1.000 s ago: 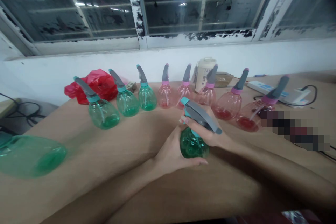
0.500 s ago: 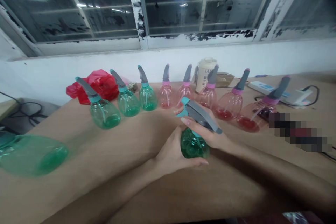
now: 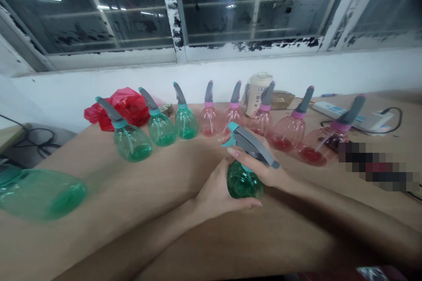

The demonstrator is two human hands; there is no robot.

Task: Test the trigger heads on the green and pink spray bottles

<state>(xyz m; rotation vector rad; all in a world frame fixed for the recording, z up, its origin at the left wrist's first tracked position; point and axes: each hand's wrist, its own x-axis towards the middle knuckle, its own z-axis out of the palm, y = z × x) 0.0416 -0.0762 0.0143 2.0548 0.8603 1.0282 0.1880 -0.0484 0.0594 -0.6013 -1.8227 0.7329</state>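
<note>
A green spray bottle [image 3: 244, 181] with a grey and teal trigger head is between my two hands over the table. My left hand [image 3: 219, 189] is wrapped round the bottle's body, its thumb along the near side. Just under the spray head, my right hand [image 3: 260, 164] grips the neck, with fingers beneath the teal trigger. The nozzle points up and to the left. Beyond my hands stand several pink spray bottles [image 3: 286, 132] and, further left, several green spray bottles [image 3: 161, 129], with a little liquid in them.
At the left edge is another green spray bottle [image 3: 42, 193], partly cut off. A red plastic bag [image 3: 127, 107] lies at the back left of the wooden table [image 3: 158, 202]. Behind the pink bottles stands a cream cup [image 3: 259, 90]. A white power strip [image 3: 349, 114] with cables is at the right.
</note>
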